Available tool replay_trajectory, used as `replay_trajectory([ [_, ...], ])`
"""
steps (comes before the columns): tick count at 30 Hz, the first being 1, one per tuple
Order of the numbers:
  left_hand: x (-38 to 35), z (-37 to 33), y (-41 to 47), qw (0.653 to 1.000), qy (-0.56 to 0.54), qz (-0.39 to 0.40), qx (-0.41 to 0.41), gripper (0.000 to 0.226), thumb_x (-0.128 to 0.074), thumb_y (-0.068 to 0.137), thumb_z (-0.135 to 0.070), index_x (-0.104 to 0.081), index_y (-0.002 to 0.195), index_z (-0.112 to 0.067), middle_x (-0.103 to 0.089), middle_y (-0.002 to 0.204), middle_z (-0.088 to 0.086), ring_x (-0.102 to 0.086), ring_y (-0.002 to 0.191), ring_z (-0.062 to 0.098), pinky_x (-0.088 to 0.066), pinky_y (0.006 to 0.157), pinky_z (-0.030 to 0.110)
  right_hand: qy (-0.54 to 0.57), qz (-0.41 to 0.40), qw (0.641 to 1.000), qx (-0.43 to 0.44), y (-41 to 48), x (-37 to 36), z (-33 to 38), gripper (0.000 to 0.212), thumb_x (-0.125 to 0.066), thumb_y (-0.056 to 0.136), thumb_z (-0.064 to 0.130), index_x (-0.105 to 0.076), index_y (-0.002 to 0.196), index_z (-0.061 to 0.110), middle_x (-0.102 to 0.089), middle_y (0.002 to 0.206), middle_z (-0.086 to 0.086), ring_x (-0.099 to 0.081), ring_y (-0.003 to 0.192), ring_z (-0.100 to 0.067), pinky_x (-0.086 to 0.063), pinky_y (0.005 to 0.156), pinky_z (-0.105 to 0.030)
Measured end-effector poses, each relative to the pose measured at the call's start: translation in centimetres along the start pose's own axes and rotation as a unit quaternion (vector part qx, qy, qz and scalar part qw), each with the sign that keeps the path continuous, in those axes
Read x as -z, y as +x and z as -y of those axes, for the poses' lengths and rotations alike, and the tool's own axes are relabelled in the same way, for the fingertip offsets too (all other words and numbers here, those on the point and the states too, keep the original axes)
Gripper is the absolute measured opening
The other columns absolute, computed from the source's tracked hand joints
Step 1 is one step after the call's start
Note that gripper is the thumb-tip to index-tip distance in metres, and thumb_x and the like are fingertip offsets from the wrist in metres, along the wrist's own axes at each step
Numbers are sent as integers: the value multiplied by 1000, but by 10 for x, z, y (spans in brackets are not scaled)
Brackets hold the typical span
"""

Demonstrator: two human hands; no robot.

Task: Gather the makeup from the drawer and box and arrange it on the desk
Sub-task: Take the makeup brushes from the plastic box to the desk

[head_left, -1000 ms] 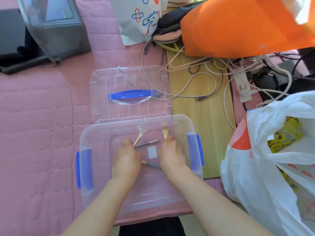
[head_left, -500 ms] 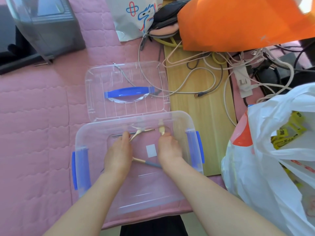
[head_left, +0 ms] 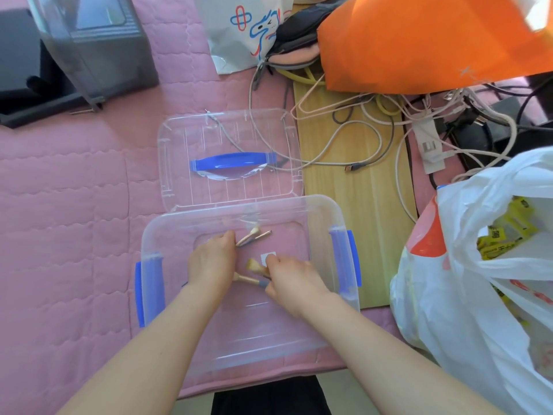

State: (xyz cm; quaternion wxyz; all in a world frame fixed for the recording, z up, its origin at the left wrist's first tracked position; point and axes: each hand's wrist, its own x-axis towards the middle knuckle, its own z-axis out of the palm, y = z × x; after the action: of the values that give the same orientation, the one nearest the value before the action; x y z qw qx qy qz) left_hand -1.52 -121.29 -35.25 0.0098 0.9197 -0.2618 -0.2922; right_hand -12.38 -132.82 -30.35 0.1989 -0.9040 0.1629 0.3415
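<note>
Head view — left hand [head_left: 211, 262], right hand [head_left: 294, 278] hold brushes [head_left: 253, 235] inside box [head_left: 239, 333].

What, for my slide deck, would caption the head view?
Left hand grips makeup brushes inside the clear box; right hand pinches another brush; lid lies flat behind.

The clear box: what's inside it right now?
Both hands reach into the clear box. The left hand grips thin brushes; the right hand pinches a flat brush. Their handles are hidden under the hands, so I cannot count them.
</note>
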Motion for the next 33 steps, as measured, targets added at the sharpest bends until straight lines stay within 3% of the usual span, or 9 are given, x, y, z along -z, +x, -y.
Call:
replay_trajectory([
  [6,5,5,2,999,-9,30,-11,6,-48,92,-14,-52,89,-17,-53,102,6,-55,95,31,-36,62,35,-17,13,999,28,13,-12,3,28,-50,90,14,-47,116,5,-55,115,-18,-56,105,-37,-42,73,-40],
  [15,7,5,-5,998,-3,62,7,12,-41,95,-11,-48,105,-11,-49,112,9,-58,96,33,-34,62,36,-39,23,998,51,17,-20,5,32,-56,90,29,-49,114,9,-55,117,-14,-53,108,-35,-41,74,-39],
  [17,12,0,-6,997,-25,70,13,6,-42,94,-14,-45,100,-13,-52,107,10,-56,94,33,-34,62,35,-68,14,996,55,15,-23,7,35,-56,90,31,-50,116,8,-55,117,-13,-52,109,-34,-43,78,-39],
  [22,21,-3,-14,993,-39,107,26,15,-46,89,-15,-31,93,-18,-41,72,3,-45,71,30,-33,59,33,-139,-2,989,54,16,-26,14,30,-55,90,12,-50,118,6,-55,118,-12,-54,110,-33,-44,81,-39],
  [25,17,0,-23,993,-46,106,23,15,-45,88,-18,-30,92,-15,-39,67,2,-45,68,30,-33,58,33,-145,-11,988,58,16,-24,14,31,-50,88,2,-49,119,4,-52,120,-13,-53,112,-33,-42,84,-40],
  [33,1,4,-43,989,-85,107,57,18,-37,97,-30,-33,92,-13,-60,91,15,-60,88,37,-37,63,35,-105,-42,993,29,18,-21,12,30,-33,94,1,-48,120,-2,-51,119,-17,-52,113,-35,-45,85,-44],
])
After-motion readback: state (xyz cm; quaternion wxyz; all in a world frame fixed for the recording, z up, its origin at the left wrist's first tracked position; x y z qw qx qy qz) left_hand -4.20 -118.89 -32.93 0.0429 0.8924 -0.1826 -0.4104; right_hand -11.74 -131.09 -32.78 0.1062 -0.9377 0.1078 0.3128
